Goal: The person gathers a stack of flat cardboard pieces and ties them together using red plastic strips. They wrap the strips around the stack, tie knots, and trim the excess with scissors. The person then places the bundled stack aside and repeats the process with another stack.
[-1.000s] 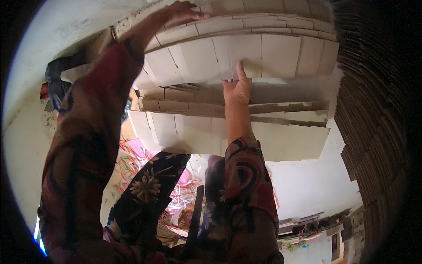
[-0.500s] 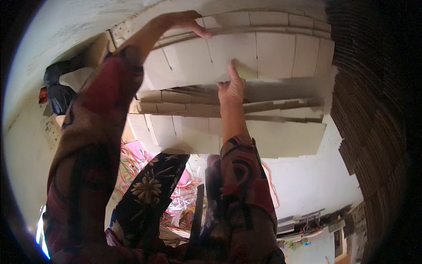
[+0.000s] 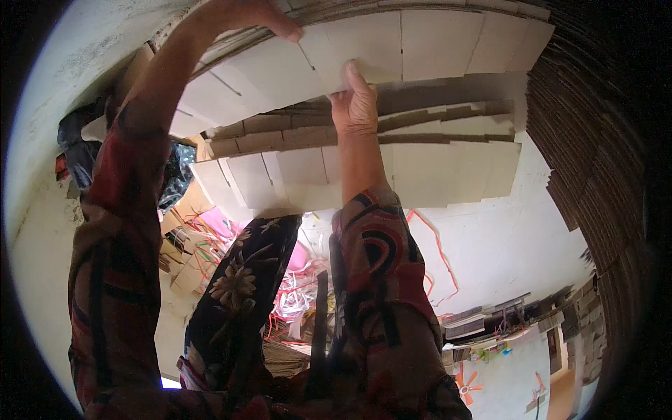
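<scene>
A bundle of flat, slotted cardboard box blanks (image 3: pixel 441 43) is held up at the top of the view. Over its far edge bends my left hand (image 3: pixel 255 14), thumb on the pale face and the other fingers mostly hidden. My right hand (image 3: pixel 355 108) grips the near edge from below, thumb lying flat on the face, fingers behind it. Just under the bundle sits a lower stack of similar cardboard blanks (image 3: pixel 448 171), spread in uneven layers. My right forearm crosses in front of that stack.
Tall piles of brown cardboard (image 3: pixel 584 154) rise along the right side. A pale wall (image 3: pixel 42 175) stands at left, beside dark plastic bags (image 3: pixel 78 150). Tangled coloured strapping strips (image 3: pixel 294 297) lie on the floor near my legs. An orange fan (image 3: pixel 467 385) shows at lower right.
The held bundle has risen in the view and tilted, its left end lower. Both hands have moved up and leftward with it. The lower stack also appears higher as the view shifts.
</scene>
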The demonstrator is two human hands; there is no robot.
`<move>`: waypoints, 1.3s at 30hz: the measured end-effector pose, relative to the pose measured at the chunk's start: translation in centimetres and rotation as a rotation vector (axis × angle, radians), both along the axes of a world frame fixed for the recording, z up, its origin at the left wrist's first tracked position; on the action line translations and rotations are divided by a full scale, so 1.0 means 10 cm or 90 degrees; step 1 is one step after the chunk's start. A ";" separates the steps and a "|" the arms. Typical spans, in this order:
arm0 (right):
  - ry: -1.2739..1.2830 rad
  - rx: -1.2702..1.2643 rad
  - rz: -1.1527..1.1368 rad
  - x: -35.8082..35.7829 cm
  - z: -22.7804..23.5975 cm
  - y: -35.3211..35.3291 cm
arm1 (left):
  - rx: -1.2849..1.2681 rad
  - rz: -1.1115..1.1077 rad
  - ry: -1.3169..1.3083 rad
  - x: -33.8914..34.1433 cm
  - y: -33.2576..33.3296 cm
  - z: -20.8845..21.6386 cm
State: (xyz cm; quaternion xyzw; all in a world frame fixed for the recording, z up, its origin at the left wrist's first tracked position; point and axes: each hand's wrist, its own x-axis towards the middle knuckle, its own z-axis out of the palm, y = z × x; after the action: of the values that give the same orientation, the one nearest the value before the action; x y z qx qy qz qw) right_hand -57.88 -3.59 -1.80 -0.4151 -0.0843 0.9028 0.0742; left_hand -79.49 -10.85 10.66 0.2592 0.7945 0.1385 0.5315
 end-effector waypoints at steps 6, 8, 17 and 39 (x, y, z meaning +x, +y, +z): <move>0.084 -0.063 0.030 -0.01 0.68 -0.46 | 0.008 -0.015 0.358 0.10 -0.52 0.85; 0.059 -0.030 0.025 0.16 0.98 -0.71 | -0.015 0.063 0.250 0.17 -0.64 1.25; -0.229 0.192 -0.047 1.52 2.00 -0.91 | -0.034 0.011 -0.243 1.11 -0.57 1.02; -0.128 0.052 -0.195 2.91 -0.26 -0.66 | 0.139 -0.112 0.182 2.32 -0.02 -0.02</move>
State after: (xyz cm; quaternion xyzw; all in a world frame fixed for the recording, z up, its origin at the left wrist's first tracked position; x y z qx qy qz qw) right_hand -28.78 -10.18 -4.38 -0.5078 -0.0639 0.8308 0.2187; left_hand -56.32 -11.08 10.44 0.4009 0.8163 0.1389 0.3919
